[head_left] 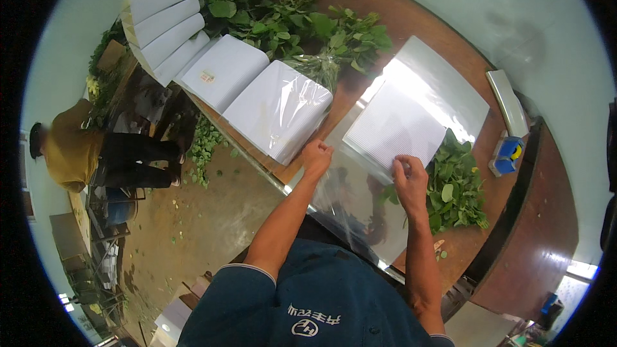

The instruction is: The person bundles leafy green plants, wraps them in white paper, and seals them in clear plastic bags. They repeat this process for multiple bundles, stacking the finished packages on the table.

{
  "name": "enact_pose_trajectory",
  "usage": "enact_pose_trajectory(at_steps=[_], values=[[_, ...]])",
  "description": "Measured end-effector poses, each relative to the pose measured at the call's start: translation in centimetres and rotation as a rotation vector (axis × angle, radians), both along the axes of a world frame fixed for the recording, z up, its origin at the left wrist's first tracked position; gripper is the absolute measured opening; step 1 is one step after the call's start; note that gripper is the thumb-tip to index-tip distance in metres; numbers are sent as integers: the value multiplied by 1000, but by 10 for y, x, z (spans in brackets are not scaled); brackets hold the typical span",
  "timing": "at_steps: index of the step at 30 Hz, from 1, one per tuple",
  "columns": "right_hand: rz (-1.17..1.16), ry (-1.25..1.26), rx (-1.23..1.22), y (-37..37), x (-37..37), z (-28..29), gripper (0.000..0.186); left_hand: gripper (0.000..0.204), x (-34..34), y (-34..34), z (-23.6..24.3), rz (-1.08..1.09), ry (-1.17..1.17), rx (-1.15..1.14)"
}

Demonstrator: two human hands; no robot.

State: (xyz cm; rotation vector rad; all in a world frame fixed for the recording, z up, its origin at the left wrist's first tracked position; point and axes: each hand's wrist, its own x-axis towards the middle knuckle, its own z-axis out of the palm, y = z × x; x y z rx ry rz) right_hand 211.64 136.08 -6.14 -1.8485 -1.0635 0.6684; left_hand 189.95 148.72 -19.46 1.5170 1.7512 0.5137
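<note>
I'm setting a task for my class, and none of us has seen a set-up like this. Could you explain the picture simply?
There is no machine: these are a person's own bare hands, seen from a fisheye camera worn on the head, looking down, so straight edges bend.

On the brown table lie white stacks, green leafy stems, a ribbed white sheet and a blue tape dispenser.

The right hand is at the ribbed sheet's near edge; the left hand is beside the nearest stack. Whether either grips anything is unclear.
</note>
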Motion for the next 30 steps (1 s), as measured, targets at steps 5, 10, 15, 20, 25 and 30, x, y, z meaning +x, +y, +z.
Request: enact_pose_trajectory(at_steps=[5, 10, 15, 20, 25, 30], values=[[-31, 29, 27, -2, -2, -5, 13, 20, -43, -22, -25, -205, -243, -418], [-75, 15, -52, 5, -8, 5, 13, 22, -68, -30, 31, -319, -695, -846], [-83, -76, -37, -2, -34, 24, 26, 20, -51, -20, 59, -303, -1034, -831], [63, -337, -35, -19, -103, 56, 58, 20, -27, -6, 94, -193, -1343, -861], [-109, -412, -172, -62, -111, 34, 45, 19, -4, 10, 119, -130, -1378, -850], [-253, -328, -233, -118, -72, 30, 16, 20, 2, 25, 119, -171, -1368, -913]])
